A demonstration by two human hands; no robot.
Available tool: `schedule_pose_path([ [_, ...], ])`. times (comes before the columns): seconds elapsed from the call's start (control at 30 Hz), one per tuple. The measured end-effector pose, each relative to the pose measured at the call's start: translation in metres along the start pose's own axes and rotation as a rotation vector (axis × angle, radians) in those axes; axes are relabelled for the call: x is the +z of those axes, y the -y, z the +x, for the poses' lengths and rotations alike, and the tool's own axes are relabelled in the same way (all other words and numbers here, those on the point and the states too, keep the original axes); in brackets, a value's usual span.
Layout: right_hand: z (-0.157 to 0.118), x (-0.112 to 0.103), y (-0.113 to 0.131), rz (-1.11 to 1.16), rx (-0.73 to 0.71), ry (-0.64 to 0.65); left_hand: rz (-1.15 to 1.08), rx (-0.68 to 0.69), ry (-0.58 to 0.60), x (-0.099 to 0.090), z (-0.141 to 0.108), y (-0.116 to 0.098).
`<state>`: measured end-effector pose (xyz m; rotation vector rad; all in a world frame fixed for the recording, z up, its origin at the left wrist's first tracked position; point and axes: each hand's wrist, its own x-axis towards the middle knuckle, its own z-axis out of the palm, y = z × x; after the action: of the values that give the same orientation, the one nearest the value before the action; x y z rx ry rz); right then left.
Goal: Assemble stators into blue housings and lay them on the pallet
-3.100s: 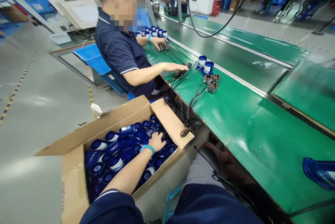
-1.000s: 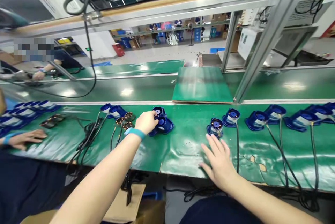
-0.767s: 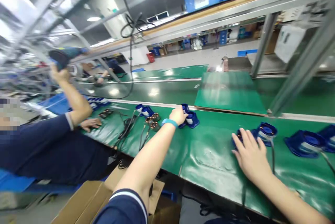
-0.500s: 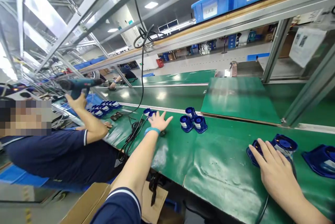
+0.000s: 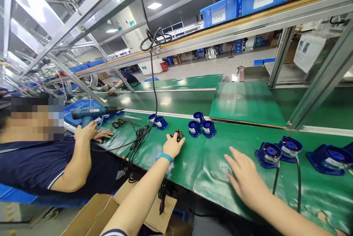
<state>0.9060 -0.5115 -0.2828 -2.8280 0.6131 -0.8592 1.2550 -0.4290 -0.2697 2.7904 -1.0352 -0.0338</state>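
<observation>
My left hand (image 5: 173, 145), a blue band at its wrist, reaches out over the green bench mat, fingers closed around a small dark part with coppery spots (image 5: 179, 134). The fingers hide much of this part. My right hand (image 5: 245, 179) hovers above the mat with its fingers spread and nothing in them. To its right stand two blue round housings, a nearer one (image 5: 268, 154) and another (image 5: 289, 149), each trailing a dark cable. Beyond my left hand sit three clustered blue housings (image 5: 198, 118) with white labels, and two more (image 5: 160, 122) stand to its left.
At the left a co-worker (image 5: 66, 155) holds a teal heat gun (image 5: 92, 111). A bundle of black cables (image 5: 139, 138) lies on the bench. More blue housings (image 5: 329, 158) stand at the right. Blue bins (image 5: 220, 10) line the shelf overhead; an open cardboard box (image 5: 93, 214) is below.
My right hand has left the blue housings and moved left, over bare mat. My left hand has lowered onto the dark part. The co-worker's heat gun has come down.
</observation>
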Motion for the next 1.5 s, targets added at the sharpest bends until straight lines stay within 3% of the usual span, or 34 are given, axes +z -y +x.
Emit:
schedule_pose_path([
  [0.17,0.020,0.030,0.044,0.192,0.096,0.414,-0.036,0.063,0.034,-0.001,-0.057,-0.025],
  [0.27,0.031,0.043,0.060,0.256,0.184,0.518,-0.142,0.075,0.056,-0.002,-0.085,-0.037],
  [0.47,0.035,0.073,0.078,0.324,0.153,0.390,-0.525,0.110,0.062,0.006,-0.121,-0.058],
  [0.63,0.038,0.085,0.080,0.232,0.137,0.280,-0.706,0.054,0.042,0.016,-0.139,-0.060],
  [0.73,0.043,0.083,0.080,0.123,0.115,0.277,-0.875,0.118,-0.017,0.016,-0.154,-0.048],
  [0.8,0.046,0.082,0.080,0.076,0.115,0.276,-0.890,0.135,-0.119,0.014,-0.167,-0.031],
  [0.87,0.049,0.082,0.080,0.049,0.122,0.279,-0.827,0.074,-0.243,0.013,-0.184,-0.006],
  [0.93,0.050,0.082,0.080,0.040,0.125,0.287,-0.763,-0.039,-0.280,0.020,-0.202,0.023],
  [1.0,0.050,0.084,0.080,0.038,0.126,0.291,-0.737,-0.134,-0.233,0.035,-0.219,0.048],
  [1.07,0.050,0.085,0.081,0.025,0.126,0.289,-0.704,-0.137,-0.194,0.055,-0.231,0.063],
  [1.2,0.050,0.084,0.086,-0.023,0.133,0.287,-0.551,0.011,-0.023,0.084,-0.236,0.060],
  [1.3,0.047,0.079,0.087,-0.037,0.130,0.302,-0.488,0.076,0.097,0.080,-0.235,0.052],
  [1.5,0.046,0.076,0.071,-0.120,0.177,0.301,-0.503,0.182,0.126,0.053,-0.256,0.062],
])
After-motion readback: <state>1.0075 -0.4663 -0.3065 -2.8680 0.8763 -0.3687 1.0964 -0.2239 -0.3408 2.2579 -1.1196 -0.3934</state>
